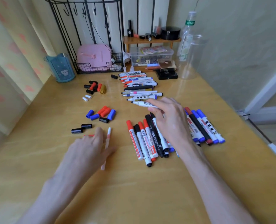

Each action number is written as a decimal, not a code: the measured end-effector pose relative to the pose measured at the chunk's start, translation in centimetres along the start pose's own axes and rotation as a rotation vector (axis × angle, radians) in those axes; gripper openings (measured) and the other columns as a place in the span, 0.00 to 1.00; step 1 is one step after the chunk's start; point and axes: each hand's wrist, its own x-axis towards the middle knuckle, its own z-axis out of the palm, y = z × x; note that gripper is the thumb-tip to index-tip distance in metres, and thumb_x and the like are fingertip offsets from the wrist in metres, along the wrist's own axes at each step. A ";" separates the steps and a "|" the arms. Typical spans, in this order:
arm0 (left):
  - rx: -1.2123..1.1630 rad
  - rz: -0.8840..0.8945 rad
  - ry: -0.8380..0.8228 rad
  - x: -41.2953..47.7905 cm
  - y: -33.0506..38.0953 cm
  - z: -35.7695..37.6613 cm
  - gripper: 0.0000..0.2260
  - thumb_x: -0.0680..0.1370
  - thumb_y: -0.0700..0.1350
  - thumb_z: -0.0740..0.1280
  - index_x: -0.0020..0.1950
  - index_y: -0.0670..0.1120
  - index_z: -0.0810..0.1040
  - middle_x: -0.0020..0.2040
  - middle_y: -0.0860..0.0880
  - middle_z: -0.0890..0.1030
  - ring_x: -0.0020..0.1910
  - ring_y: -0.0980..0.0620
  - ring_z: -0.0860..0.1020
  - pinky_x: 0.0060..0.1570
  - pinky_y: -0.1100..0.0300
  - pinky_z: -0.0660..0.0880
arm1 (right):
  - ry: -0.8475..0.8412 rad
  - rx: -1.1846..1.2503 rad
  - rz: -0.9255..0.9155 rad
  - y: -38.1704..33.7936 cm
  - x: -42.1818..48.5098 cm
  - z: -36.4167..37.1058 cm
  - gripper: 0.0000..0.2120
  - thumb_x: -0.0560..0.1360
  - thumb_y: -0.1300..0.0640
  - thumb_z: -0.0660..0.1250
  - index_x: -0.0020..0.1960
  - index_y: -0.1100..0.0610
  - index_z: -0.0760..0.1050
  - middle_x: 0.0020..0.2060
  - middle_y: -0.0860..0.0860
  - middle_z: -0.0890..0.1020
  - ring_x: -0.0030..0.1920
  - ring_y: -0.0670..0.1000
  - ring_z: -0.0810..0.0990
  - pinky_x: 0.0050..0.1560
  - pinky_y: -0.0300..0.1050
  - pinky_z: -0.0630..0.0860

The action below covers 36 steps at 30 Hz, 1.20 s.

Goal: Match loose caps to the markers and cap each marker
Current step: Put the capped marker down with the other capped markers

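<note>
My right hand pinches an uncapped white whiteboard marker at the near end of a row of uncapped markers. My left hand lies low over the table with a thin white and pink pen held against its thumb; a red object peeks out under its fingertips. Loose caps lie to the left: a black, red and gold cluster, two white caps, a blue and red cluster, two black caps. Capped markers lie below my right hand, more capped markers to its right.
At the back of the wooden table stand a blue cup, a wire rack holding a pink case, a clear storage box, a black box, a plastic bottle and a clear jar. A wall runs along the right.
</note>
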 end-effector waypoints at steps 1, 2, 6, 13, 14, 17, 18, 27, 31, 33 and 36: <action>0.058 -0.051 -0.031 -0.7 0.2 0.2 0.20 0.80 0.67 0.59 0.53 0.50 0.67 0.39 0.51 0.79 0.41 0.41 0.81 0.36 0.50 0.75 | -0.002 0.001 -0.005 -0.1 0.0 0.0 0.13 0.79 0.62 0.72 0.63 0.54 0.84 0.46 0.48 0.84 0.49 0.50 0.77 0.53 0.54 0.77; 0.084 -0.087 -0.040 -1.1 0.4 0.2 0.20 0.80 0.67 0.59 0.51 0.50 0.68 0.40 0.51 0.79 0.43 0.42 0.81 0.37 0.51 0.75 | -0.002 0.002 -0.010 -0.1 0.0 0.1 0.13 0.79 0.62 0.72 0.63 0.54 0.84 0.46 0.48 0.84 0.49 0.51 0.78 0.53 0.55 0.77; -0.058 -0.111 -0.039 -0.4 1.5 -0.3 0.16 0.80 0.60 0.64 0.42 0.49 0.75 0.37 0.50 0.81 0.41 0.43 0.80 0.40 0.51 0.78 | -0.011 -0.001 -0.021 -0.2 -0.1 0.2 0.13 0.79 0.62 0.72 0.62 0.53 0.84 0.46 0.48 0.84 0.49 0.52 0.78 0.53 0.56 0.77; -0.506 -0.024 0.063 3.1 5.4 -0.3 0.16 0.77 0.56 0.69 0.35 0.48 0.78 0.31 0.52 0.80 0.32 0.53 0.75 0.32 0.59 0.66 | 0.014 0.000 0.012 0.3 0.2 -0.3 0.13 0.79 0.61 0.72 0.62 0.53 0.85 0.42 0.50 0.82 0.47 0.54 0.78 0.53 0.53 0.76; -0.508 -0.013 0.071 3.5 6.0 -0.1 0.16 0.78 0.57 0.69 0.36 0.48 0.78 0.32 0.52 0.80 0.32 0.53 0.75 0.31 0.59 0.65 | 0.015 -0.002 0.014 0.4 0.2 -0.3 0.13 0.79 0.61 0.72 0.62 0.53 0.85 0.42 0.50 0.82 0.47 0.54 0.78 0.53 0.53 0.76; -0.501 0.016 0.061 3.9 6.7 1.0 0.18 0.79 0.61 0.68 0.37 0.49 0.78 0.33 0.52 0.81 0.34 0.51 0.77 0.32 0.57 0.68 | 0.003 -0.006 0.018 0.4 0.1 -0.3 0.13 0.79 0.61 0.72 0.62 0.53 0.85 0.44 0.50 0.83 0.48 0.53 0.78 0.54 0.54 0.77; -0.512 0.026 0.054 3.9 6.6 1.3 0.19 0.79 0.62 0.67 0.38 0.50 0.79 0.33 0.52 0.81 0.34 0.50 0.77 0.32 0.56 0.68 | -0.002 -0.003 0.022 0.4 0.1 -0.2 0.13 0.79 0.61 0.72 0.62 0.53 0.84 0.44 0.50 0.83 0.49 0.53 0.78 0.55 0.54 0.77; -0.625 0.170 0.047 3.6 4.9 2.4 0.13 0.82 0.59 0.67 0.44 0.52 0.78 0.33 0.55 0.80 0.33 0.54 0.76 0.31 0.61 0.68 | -0.037 -0.022 0.007 0.1 -0.1 0.0 0.14 0.79 0.61 0.72 0.63 0.52 0.84 0.45 0.46 0.83 0.48 0.50 0.77 0.52 0.52 0.77; -0.663 0.193 0.075 4.0 4.1 1.7 0.07 0.82 0.53 0.68 0.46 0.53 0.77 0.35 0.56 0.81 0.34 0.57 0.78 0.34 0.63 0.69 | -0.074 -0.032 0.003 0.2 -0.2 0.4 0.13 0.79 0.58 0.72 0.63 0.50 0.84 0.45 0.47 0.83 0.48 0.51 0.78 0.54 0.55 0.77; -0.694 0.191 0.107 4.2 3.4 1.2 0.06 0.82 0.51 0.68 0.46 0.54 0.77 0.36 0.56 0.81 0.33 0.56 0.78 0.35 0.59 0.73 | -0.092 -0.032 0.001 0.2 -0.3 0.7 0.13 0.79 0.57 0.72 0.64 0.50 0.84 0.46 0.47 0.84 0.49 0.52 0.79 0.55 0.57 0.77; -0.737 0.180 0.195 4.8 1.8 0.5 0.04 0.82 0.49 0.68 0.47 0.53 0.77 0.36 0.54 0.80 0.33 0.53 0.78 0.35 0.59 0.74 | -0.120 -0.021 -0.015 0.0 -0.2 1.0 0.13 0.80 0.56 0.72 0.63 0.51 0.84 0.47 0.48 0.84 0.50 0.52 0.79 0.55 0.58 0.77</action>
